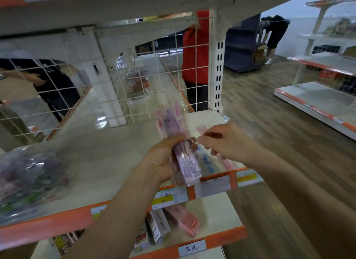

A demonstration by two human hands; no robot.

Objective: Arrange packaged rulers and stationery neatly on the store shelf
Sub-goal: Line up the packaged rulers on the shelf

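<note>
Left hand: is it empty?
No, the left hand is closed around a stack of pink packaged rulers held above the shelf, with the right hand pinching at its edge.

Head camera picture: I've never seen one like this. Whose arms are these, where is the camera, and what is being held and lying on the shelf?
No machine here: a person wears a camera on the head, looking down at their own bare hands. The left hand grips a bundle of packaged rulers in clear wrapping. The right hand pinches something thin, too blurred to name, over more rulers lying on the shelf. A clear bag of goods sits at the left. Small boxes stand on the lower shelf.
</note>
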